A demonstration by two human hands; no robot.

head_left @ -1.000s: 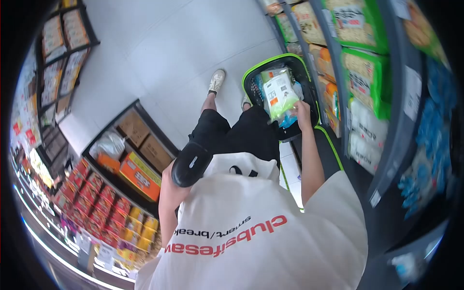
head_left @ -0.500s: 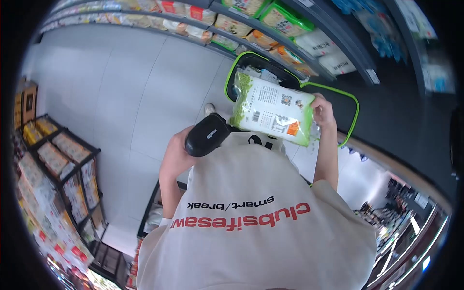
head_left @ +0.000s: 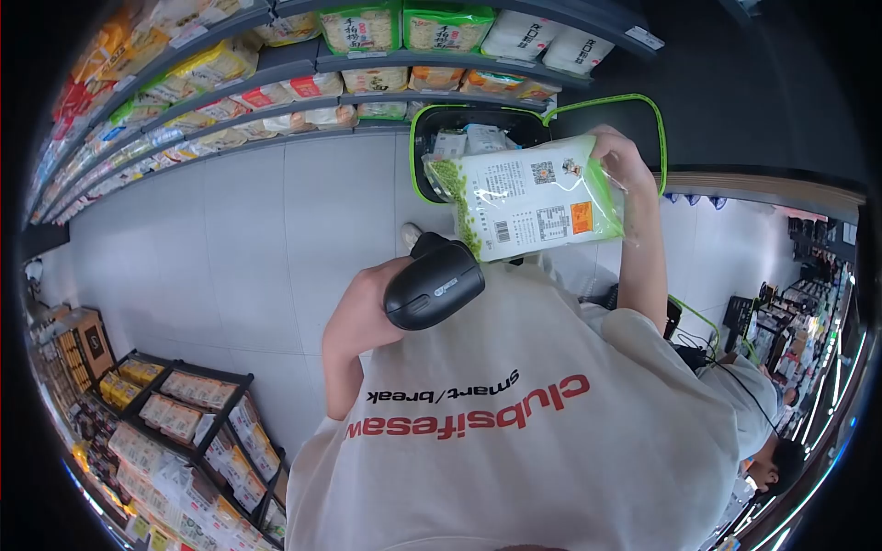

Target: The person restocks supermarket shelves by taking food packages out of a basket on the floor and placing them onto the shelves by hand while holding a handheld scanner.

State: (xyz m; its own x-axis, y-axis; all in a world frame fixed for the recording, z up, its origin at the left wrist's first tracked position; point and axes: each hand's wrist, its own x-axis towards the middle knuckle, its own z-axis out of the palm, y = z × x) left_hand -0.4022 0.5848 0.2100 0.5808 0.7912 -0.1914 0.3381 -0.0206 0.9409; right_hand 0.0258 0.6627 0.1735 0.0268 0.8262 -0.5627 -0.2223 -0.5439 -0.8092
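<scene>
My left hand (head_left: 370, 298) is closed round a black handheld barcode scanner (head_left: 432, 285); the scanner's head hides most of the fingers. The scanner's front is close to the lower left corner of a plastic bag (head_left: 524, 197), white and green with a picture of green beans or peas. My right hand (head_left: 620, 156) grips this bag by its upper right edge. The bag's printed side, with a barcode, a QR code and an orange square, faces up toward me. Behind it stands a black shopping basket (head_left: 420, 151) with a green rim and several packs inside, partly covered by the bag.
Shelves (head_left: 331, 62) with bagged noodles run along the top. A green handle loop (head_left: 663, 138) lies right of the basket. At the lower left is a black display rack (head_left: 207, 450) with packaged goods. Another person (head_left: 749, 404) is at the lower right.
The view has turned, so shelves and rack have shifted. The bag has tilted a little and now sits further right. The scanner has moved right along with my left hand. Another person has come into view.
</scene>
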